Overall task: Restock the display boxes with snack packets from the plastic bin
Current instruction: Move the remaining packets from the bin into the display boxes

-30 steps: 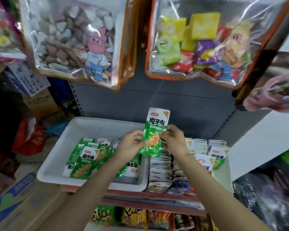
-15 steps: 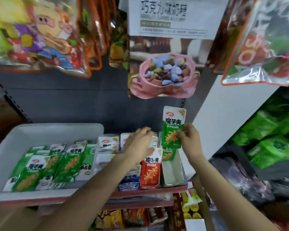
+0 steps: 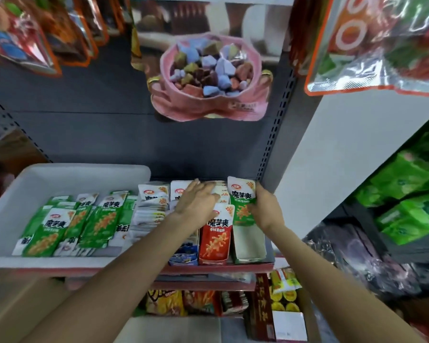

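A white plastic bin (image 3: 22, 189) on the shelf's left holds several green snack packets (image 3: 60, 224). To its right stand narrow display boxes in a row: a blue one, a red box (image 3: 214, 246) with red packets, and a green box (image 3: 249, 243) at the far right. My right hand (image 3: 266, 209) grips a green packet (image 3: 243, 201), standing upright at the back of the green box. My left hand (image 3: 197, 204) lies with straight fingers on the packets behind the red box.
Large clear snack bags hang above the shelf, with a pink pouch (image 3: 208, 78) at the centre. A white side panel (image 3: 344, 154) borders the green box on the right. Lower shelves hold more snacks (image 3: 174, 303); green bags (image 3: 411, 194) fill the neighbouring rack.
Both hands carried the green packet from above the bin rightward. My right hand has lowered it into the green box; my left hand let go and now rests on the neighbouring packets.
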`<action>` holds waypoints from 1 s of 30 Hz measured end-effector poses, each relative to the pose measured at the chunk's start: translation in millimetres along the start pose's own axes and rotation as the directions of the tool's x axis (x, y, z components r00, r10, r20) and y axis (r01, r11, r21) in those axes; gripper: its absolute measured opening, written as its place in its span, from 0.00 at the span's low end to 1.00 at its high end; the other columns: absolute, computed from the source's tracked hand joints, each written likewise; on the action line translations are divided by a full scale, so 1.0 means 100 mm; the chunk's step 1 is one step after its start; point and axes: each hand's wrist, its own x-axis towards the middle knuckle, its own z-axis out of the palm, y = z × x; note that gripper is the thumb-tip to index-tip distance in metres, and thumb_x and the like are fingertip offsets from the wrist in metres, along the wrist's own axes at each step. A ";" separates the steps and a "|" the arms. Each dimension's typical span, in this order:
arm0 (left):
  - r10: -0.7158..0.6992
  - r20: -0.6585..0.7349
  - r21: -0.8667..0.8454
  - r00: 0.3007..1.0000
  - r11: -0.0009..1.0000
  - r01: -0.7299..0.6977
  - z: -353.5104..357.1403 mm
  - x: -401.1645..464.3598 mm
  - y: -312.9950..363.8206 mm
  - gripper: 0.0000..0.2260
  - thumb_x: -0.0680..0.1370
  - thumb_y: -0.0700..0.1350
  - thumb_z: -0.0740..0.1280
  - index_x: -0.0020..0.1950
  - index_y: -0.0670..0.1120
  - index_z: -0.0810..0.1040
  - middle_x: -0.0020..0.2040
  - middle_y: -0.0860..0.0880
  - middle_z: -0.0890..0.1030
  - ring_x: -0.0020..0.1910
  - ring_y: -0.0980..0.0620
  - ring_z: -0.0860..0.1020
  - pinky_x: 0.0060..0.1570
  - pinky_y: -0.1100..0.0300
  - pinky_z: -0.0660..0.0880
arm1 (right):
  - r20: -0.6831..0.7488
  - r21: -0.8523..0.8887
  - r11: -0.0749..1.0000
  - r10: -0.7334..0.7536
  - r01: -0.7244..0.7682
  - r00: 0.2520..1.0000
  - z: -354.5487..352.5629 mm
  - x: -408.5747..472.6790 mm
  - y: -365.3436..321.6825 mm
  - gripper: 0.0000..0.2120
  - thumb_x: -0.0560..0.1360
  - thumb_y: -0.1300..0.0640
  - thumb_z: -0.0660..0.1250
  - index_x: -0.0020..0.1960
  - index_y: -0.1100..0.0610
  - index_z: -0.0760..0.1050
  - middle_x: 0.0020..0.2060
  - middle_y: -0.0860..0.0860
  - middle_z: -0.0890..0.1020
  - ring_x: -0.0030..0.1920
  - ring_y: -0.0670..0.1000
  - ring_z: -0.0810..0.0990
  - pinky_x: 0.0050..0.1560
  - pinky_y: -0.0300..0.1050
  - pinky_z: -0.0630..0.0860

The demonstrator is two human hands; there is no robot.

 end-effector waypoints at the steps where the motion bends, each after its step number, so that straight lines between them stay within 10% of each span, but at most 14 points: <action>1: -0.002 -0.006 0.001 1.000 1.000 0.002 0.00 0.00 0.00 0.22 0.79 0.53 0.62 0.72 0.50 0.67 0.77 0.46 0.56 0.75 0.47 0.56 0.74 0.52 0.42 | -0.016 -0.026 1.000 -0.009 0.008 1.000 0.01 -0.01 0.01 0.20 0.71 0.67 0.63 0.61 0.55 0.70 0.51 0.55 0.81 0.51 0.59 0.79 0.46 0.50 0.77; 11: -0.011 -0.073 -0.091 0.997 0.996 0.004 0.01 -0.03 -0.02 0.21 0.78 0.52 0.63 0.71 0.50 0.68 0.76 0.49 0.59 0.74 0.50 0.58 0.74 0.54 0.44 | -0.012 -0.182 0.963 -0.205 0.199 0.979 -0.03 0.06 0.03 0.14 0.73 0.68 0.62 0.55 0.58 0.78 0.55 0.55 0.78 0.57 0.56 0.75 0.52 0.47 0.73; 18: -0.184 -0.367 -0.430 0.912 0.903 0.009 -0.03 -0.29 -0.11 0.15 0.78 0.44 0.62 0.65 0.47 0.73 0.64 0.51 0.73 0.64 0.53 0.68 0.65 0.59 0.61 | -0.041 -0.077 0.949 -0.309 0.305 0.950 0.04 -0.02 -0.39 0.15 0.74 0.64 0.64 0.60 0.57 0.75 0.57 0.55 0.74 0.59 0.54 0.70 0.59 0.43 0.68; 23: -0.484 -0.271 -0.776 0.832 0.621 0.108 0.00 -0.64 -0.56 0.11 0.77 0.39 0.64 0.59 0.46 0.77 0.51 0.49 0.78 0.48 0.54 0.77 0.51 0.58 0.74 | 0.058 0.271 0.910 -0.342 0.314 0.938 0.30 -0.14 -1.06 0.22 0.74 0.68 0.61 0.67 0.57 0.68 0.52 0.53 0.75 0.49 0.52 0.77 0.54 0.50 0.76; 30: -0.713 0.124 -0.850 0.690 0.283 0.445 0.42 -1.20 -1.63 0.10 0.78 0.41 0.64 0.57 0.40 0.75 0.53 0.43 0.79 0.51 0.45 0.77 0.48 0.59 0.70 | 0.191 0.226 0.885 -0.450 0.407 0.872 1.10 -0.33 -1.97 0.17 0.74 0.69 0.59 0.61 0.62 0.73 0.55 0.59 0.78 0.55 0.57 0.76 0.57 0.50 0.73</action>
